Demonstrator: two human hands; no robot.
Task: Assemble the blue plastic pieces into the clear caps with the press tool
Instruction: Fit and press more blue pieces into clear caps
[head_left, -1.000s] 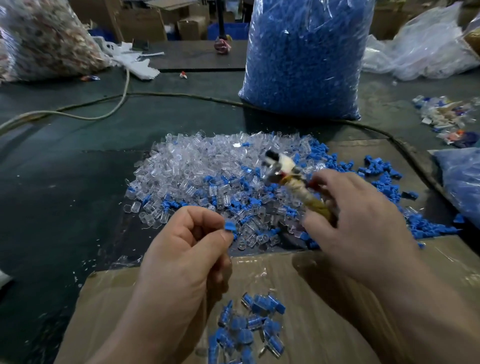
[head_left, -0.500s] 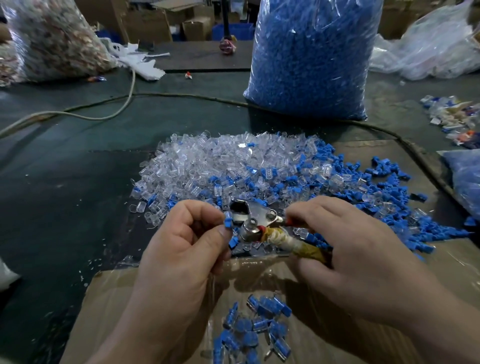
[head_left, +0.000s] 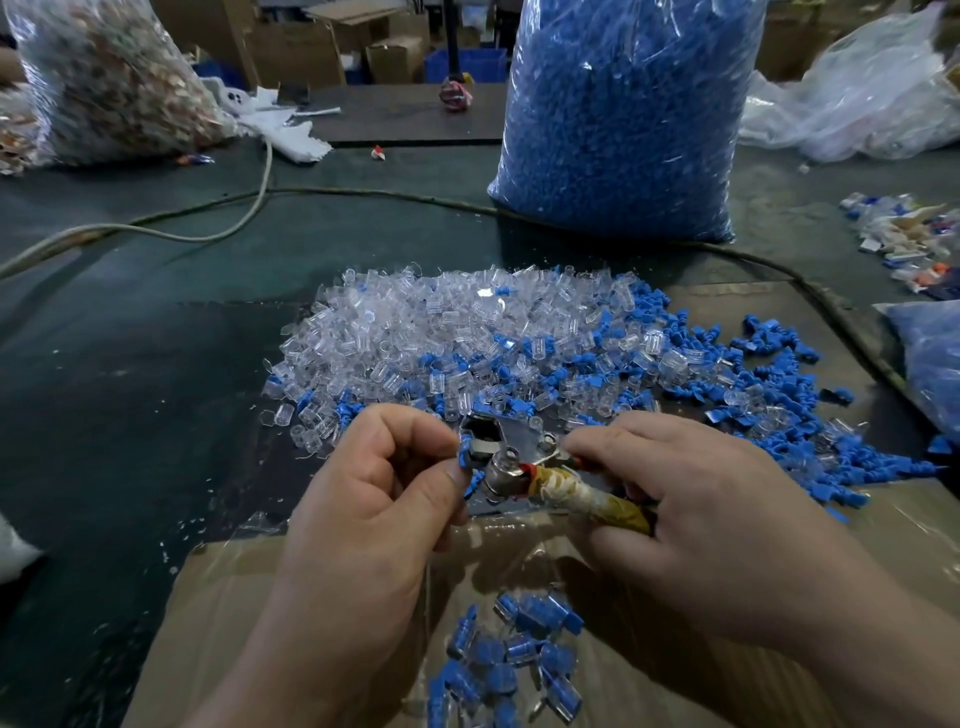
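Your left hand (head_left: 374, 499) pinches one blue piece (head_left: 464, 457) at the nose of the press tool (head_left: 506, 467), whose wrapped handle your right hand (head_left: 691, 525) grips. Below your grip, a small cluster of assembled pieces (head_left: 514, 654) lies in the cardboard box (head_left: 234, 597) — a modest start. Beyond the tool, the pile of clear caps (head_left: 441, 332) and loose blue pieces (head_left: 779, 415) is large — most of the work looks undone.

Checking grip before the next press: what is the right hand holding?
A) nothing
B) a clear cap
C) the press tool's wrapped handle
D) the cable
C: the right hand grips the wrapped handle of the press tool; the left hand pinches a blue piece at its metal head.
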